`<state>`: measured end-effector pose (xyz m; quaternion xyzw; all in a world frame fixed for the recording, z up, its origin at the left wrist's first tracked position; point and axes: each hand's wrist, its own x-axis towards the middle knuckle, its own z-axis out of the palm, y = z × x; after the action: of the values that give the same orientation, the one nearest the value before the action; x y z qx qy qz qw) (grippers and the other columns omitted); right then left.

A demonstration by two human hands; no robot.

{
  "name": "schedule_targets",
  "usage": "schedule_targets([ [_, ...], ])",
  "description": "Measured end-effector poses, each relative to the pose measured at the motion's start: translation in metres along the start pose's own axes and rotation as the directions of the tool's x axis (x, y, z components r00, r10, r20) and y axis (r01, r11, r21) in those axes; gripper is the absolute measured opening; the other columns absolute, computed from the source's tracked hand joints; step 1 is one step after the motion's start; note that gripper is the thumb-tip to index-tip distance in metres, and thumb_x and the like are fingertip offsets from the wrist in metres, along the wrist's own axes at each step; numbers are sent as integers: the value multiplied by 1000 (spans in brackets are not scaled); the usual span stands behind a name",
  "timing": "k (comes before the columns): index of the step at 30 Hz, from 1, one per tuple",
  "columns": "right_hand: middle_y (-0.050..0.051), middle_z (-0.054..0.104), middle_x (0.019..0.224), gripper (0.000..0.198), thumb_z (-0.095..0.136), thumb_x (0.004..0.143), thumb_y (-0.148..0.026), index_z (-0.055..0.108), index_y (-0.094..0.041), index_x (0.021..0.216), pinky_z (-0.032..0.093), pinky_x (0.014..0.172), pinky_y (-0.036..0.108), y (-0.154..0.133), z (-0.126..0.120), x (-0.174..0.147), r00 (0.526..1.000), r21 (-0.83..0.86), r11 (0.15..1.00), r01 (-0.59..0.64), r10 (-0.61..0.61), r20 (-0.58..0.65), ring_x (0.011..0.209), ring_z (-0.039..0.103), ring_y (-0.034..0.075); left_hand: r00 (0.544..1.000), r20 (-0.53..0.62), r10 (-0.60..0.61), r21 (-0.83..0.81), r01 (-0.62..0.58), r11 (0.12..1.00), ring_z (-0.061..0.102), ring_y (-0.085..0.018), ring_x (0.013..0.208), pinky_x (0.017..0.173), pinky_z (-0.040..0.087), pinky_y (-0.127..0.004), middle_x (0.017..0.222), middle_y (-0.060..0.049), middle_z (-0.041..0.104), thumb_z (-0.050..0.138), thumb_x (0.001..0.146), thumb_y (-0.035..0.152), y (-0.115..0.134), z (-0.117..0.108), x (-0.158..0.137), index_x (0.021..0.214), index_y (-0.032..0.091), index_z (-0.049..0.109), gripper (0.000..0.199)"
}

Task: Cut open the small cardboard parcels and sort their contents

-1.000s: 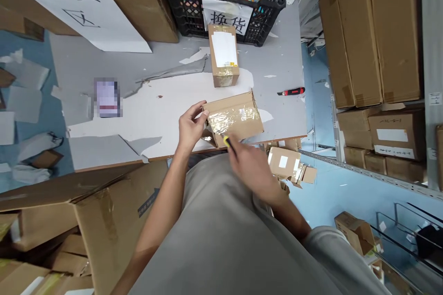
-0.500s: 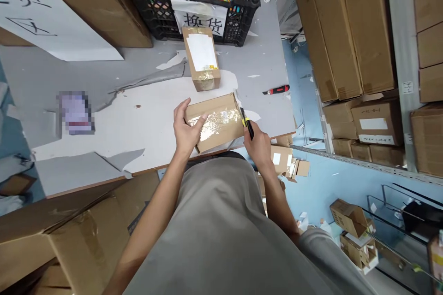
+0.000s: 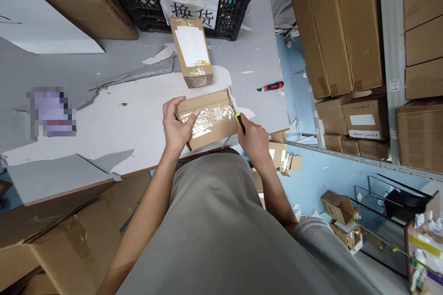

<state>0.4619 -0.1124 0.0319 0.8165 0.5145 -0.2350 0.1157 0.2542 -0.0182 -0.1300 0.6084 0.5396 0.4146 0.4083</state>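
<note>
A brown cardboard box (image 3: pixel 212 122) with shiny clear tape across its top lies near the table's front edge. My left hand (image 3: pixel 177 124) grips its left end, thumb on the top and fingers around the far side. In my right hand (image 3: pixel 254 140) is a black and yellow utility knife (image 3: pixel 240 122), its tip against the box's right end. How far the blade goes in cannot be seen. Just beyond the box stands a second taped carton (image 3: pixel 192 53) with a white label.
A red and black utility knife (image 3: pixel 272 86) lies to the right on the table. At the back stands a black plastic crate (image 3: pixel 228 18) holding books. Large cartons (image 3: pixel 332 32) fill the shelving on the right. An open carton (image 3: pixel 69 244) is below the table at left.
The knife in my right hand has tilted and shifted slightly down along the box's right end. My view has turned a little, so the scene sits further left.
</note>
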Motion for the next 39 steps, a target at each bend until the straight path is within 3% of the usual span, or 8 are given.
schedule_targets([
  [6,13,85,131,58,40,122,-32,46,-28,179,57,98,37,8,3,5,998,10,998,55,-54,-41,117,80,32,1000,3,17,-6,-17,1000,64,-33,140,128,48,-48,142,-13,66,89,92,68,0,2,1,142,22,70,70],
  [17,17,86,118,60,37,121,-21,38,-18,181,62,94,35,-20,8,1,994,-181,979,-93,100,31,106,84,27,1000,1,-5,-10,5,1000,62,-32,141,128,48,-48,142,-12,66,89,94,60,5,6,-5,140,24,69,62],
  [27,21,84,115,52,45,117,-17,55,-18,168,61,94,37,-24,-4,6,992,-254,961,-111,124,37,111,84,31,1000,-23,-18,-32,17,999,60,-33,141,130,44,-50,139,-12,64,86,97,54,9,14,-9,136,24,67,53],
  [39,21,84,119,42,47,119,-20,62,-19,158,61,95,37,-18,-8,-1,989,-250,960,-123,138,43,115,83,31,999,4,-33,-23,33,999,61,-33,138,126,47,-48,136,-12,65,86,94,41,10,16,-7,133,24,68,46],
])
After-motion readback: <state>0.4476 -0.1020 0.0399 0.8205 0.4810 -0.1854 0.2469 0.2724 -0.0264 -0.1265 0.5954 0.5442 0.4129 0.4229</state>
